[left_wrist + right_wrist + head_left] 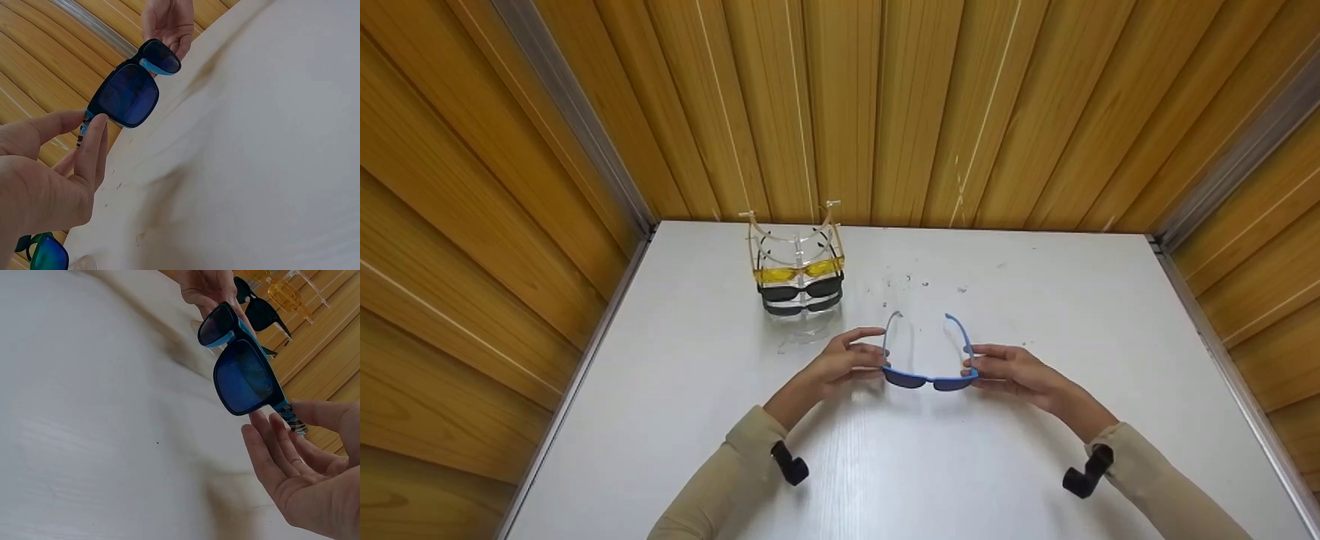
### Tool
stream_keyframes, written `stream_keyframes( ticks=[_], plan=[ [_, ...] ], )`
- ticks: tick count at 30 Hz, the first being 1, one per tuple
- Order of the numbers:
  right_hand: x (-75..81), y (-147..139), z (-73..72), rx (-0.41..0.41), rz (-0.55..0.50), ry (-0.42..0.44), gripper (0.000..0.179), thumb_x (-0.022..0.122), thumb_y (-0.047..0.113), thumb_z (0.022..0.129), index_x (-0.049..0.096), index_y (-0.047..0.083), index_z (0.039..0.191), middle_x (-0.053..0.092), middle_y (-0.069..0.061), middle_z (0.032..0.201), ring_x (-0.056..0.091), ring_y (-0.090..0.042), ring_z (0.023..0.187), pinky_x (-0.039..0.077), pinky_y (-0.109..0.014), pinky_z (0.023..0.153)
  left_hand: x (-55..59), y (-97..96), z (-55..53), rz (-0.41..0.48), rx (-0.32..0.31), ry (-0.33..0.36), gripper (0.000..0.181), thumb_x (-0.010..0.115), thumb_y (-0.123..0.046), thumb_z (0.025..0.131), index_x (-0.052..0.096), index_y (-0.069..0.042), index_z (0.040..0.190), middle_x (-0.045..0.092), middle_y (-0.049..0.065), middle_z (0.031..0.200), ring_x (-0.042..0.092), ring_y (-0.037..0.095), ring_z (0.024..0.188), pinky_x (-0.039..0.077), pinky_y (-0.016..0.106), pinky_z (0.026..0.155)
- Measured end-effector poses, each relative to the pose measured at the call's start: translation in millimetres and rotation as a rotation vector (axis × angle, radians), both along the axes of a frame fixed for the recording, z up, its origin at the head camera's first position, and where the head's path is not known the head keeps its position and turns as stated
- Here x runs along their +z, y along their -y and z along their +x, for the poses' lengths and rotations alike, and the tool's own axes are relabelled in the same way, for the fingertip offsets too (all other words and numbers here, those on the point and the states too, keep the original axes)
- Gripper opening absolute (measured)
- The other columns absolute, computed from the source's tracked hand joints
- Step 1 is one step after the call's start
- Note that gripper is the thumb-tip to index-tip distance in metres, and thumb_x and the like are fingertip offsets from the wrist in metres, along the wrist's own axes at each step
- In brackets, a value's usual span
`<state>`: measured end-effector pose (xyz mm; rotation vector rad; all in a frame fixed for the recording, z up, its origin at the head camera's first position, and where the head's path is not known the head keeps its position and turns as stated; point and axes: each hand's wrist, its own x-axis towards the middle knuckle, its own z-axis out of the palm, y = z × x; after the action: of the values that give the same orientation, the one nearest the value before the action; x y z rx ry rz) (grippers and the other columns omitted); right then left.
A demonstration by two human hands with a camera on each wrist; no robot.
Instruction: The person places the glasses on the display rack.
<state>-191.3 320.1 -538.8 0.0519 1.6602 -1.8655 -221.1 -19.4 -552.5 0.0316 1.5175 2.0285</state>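
Sunglasses with a blue frame and dark lenses [905, 380] are held above the white table in the head view, lenses toward me and both temple arms unfolded away from me. My left hand [847, 360] pinches them at the left hinge; the left wrist view shows the thumb and fingers on the patterned temple beside the lens [129, 95]. At the opposite hinge, my right hand [1016, 373] holds the other temple. In the right wrist view its thumb lies along the temple's outside, with fingers under the lens corner [244, 379].
A clear display stand [802, 330] at the back left carries yellow-lensed glasses [780, 275], black sunglasses [823, 287] and another dark pair [784, 309] below. Wood-patterned walls [915, 112] enclose the white table [660, 375] at the back and sides.
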Motion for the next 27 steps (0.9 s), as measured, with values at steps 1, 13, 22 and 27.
stream_keyframes(
  ticks=[1,13,22,27],
  plan=[
    [0.3,2,0.4,0.001,-0.012,-0.012,0.058,0.061,0.01,0.102,0.036,-0.012,0.15,0.075,-0.005,0.118,0.073,-0.014,0.108,0.058,-0.032,0.101,0.7,0.9,0.8,0.0,0.004,0.004,0.059,0.066,0.009,0.09,0.05,-0.002,0.147,0.07,0.001,0.096,0.07,0.014,0.089,0.058,0.048,0.102],
    [6.7,14,3.1,-0.03,-0.069,-0.033,0.034,0.061,0.008,0.102,0.059,0.0,0.135,0.076,0.0,0.114,0.071,-0.011,0.109,0.058,-0.029,0.101,6.5,14.0,6.2,0.011,0.022,-0.001,0.059,0.066,0.008,0.091,0.051,-0.003,0.147,0.071,0.001,0.099,0.071,0.017,0.098,0.062,0.041,0.095],
    [12.3,23,4.9,-0.096,-0.074,-0.052,0.061,0.062,0.008,0.102,0.034,-0.009,0.153,0.075,0.002,0.114,0.071,-0.009,0.108,0.059,-0.027,0.098,15.6,23.0,9.5,0.007,0.03,-0.041,0.061,0.068,0.008,0.091,0.05,-0.003,0.147,0.071,0.001,0.1,0.071,0.016,0.098,0.062,0.041,0.094],
    [16.2,27,4.8,-0.119,-0.088,-0.04,0.058,0.062,0.007,0.102,0.037,-0.007,0.152,0.076,0.001,0.113,0.072,-0.01,0.107,0.059,-0.027,0.097,19.1,25.7,9.7,-0.005,0.037,-0.049,0.061,0.069,0.006,0.091,0.05,-0.003,0.148,0.072,0.0,0.101,0.071,0.015,0.096,0.063,0.04,0.093]
  ],
)
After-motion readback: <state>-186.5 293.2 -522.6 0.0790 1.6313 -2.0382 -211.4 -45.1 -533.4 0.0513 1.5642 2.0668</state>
